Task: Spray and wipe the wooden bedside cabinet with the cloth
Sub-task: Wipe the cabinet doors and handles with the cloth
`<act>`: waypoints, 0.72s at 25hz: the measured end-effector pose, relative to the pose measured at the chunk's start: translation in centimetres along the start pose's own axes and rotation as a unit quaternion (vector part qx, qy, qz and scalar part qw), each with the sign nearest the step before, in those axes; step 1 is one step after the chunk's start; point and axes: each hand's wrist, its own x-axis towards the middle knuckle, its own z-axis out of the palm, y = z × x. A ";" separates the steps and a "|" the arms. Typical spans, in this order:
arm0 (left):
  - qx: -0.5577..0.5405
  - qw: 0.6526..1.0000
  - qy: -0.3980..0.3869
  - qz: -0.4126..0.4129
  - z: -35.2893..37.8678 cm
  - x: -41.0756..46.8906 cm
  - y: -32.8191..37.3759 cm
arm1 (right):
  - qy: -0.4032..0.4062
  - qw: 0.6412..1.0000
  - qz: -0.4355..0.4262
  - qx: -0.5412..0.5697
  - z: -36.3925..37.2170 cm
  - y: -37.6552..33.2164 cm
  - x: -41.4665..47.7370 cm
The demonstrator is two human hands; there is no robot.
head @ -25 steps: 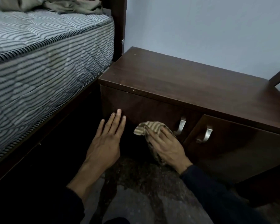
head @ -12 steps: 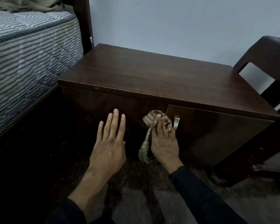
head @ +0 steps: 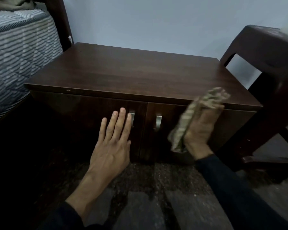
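— Pressing against what, the right hand (head: 200,130)?

— Its fingers (head: 211,110) were laid flat over the cloth (head: 198,112), holding it against the right door, near the top edge of the wooden bedside cabinet (head: 131,75). The striped cloth was blurred, one end bunched at the cabinet's front rim, the other hanging down past the wrist.

— And the left hand (head: 112,141)?

— Empty, its fingers (head: 121,120) straight and only slightly spread, palm flat on the left door, with the forefinger tip touching the left metal handle (head: 132,119). The right handle (head: 158,122) stood bare between the two hands.

— What was around the cabinet?

— A striped mattress (head: 18,52) on the left, just beside it, a dark chair (head: 269,63) close on the right, a pale wall behind, and a dark speckled floor (head: 148,188) below the dark sleeves.
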 end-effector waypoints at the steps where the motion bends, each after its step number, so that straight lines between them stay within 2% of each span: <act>1: 0.000 1.000 0.011 0.005 -0.2 0.6 0.6 | -0.017 0.995 -0.095 -0.024 1.0 -1.1 -0.4; 2: 0.001 1.000 0.019 0.009 -0.5 1.1 1.1 | -0.058 0.967 -0.233 -0.087 1.8 -0.6 -1.8; 3: 0.005 1.000 0.023 0.012 -0.8 1.6 1.3 | -0.086 0.923 -0.345 -0.146 2.1 0.7 -3.2; 4: 0.011 1.000 0.024 0.014 -1.1 1.9 1.4 | -0.101 0.899 -0.390 -0.170 1.9 2.9 -4.1; 6: 0.021 1.000 0.014 0.015 -1.7 2.4 1.1 | -0.082 0.916 -0.355 -0.168 -0.1 5.7 -3.4; 8: 0.024 0.999 0.009 0.020 -1.7 2.8 0.7 | -0.026 0.959 -0.230 -0.162 -1.6 5.6 -0.6; 10: 0.014 1.000 0.012 0.023 -1.7 3.0 0.7 | 0.027 0.979 -0.132 -0.153 -2.0 3.5 2.6; 12: -0.016 0.999 0.033 0.020 -2.1 2.7 0.7 | 0.061 0.981 -0.123 -0.135 -1.8 0.4 4.6; 16: -0.036 0.993 0.108 0.014 -4.7 3.4 -1.3 | -0.039 0.989 -0.108 -0.093 -0.7 -6.7 6.1; 18: -0.023 0.995 0.098 -0.022 -6.2 4.2 -3.2 | -0.105 0.985 -0.112 -0.084 -0.2 -9.2 5.9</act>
